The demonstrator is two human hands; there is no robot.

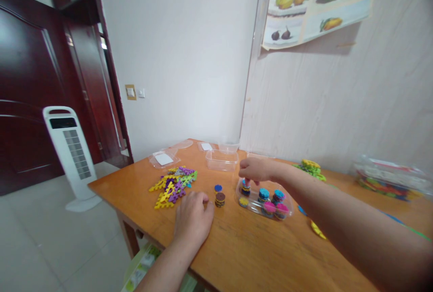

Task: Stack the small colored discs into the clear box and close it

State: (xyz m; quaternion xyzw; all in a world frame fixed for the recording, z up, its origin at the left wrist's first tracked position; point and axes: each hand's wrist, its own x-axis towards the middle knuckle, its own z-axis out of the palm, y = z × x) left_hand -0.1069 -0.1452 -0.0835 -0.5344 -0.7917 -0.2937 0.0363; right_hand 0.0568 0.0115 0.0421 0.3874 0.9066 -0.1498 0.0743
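My right hand [254,169] reaches over a clear plastic tray [259,210], fingertips pinched down on a stack of round notched discs [246,190] at its left end. Exactly how many discs they grip is hidden. Other stacks in the tray are topped with blue discs [264,194] and pink discs [269,207], and a yellow disc [243,201] lies low at the left. My left hand [195,215] rests on the table, fingers loosely bent, thumb apart, nothing visible in it. Just right of it stand a brown-topped stack [220,199] and a blue-topped disc stack [218,188].
Yellow, purple and green notched strips [174,186] lie in a heap at the left of the wooden table [237,247]. Behind are an open clear box [222,160] and a clear lid [164,159]. A filled clear container [392,179] stands far right, near green-yellow pieces [310,169].
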